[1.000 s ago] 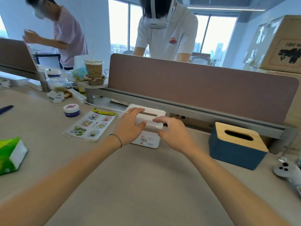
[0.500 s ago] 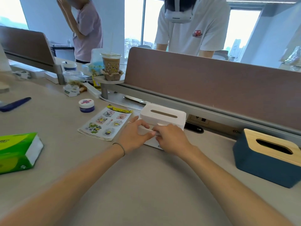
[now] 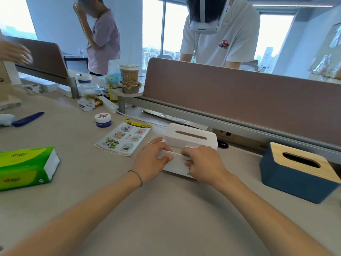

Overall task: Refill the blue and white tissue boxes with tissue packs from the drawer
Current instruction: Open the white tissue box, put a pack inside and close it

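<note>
Both hands work at the near side of the white tissue box, which lies tipped on the desk with its slotted lid facing up and away, close to the brown divider panel. The left hand curls its fingers and thumb round the box's near left edge, a ring showing on one finger and a thin band at the wrist. The right hand pinches the near right edge of the same box, fingers bent over the rim. The blue tissue box with its wooden lid stands well to the right, apart from both hands. A green tissue pack lies on its side at the left of the desk. Between it and the white box rests a sticker sheet, with a small round jar just beyond.
</note>
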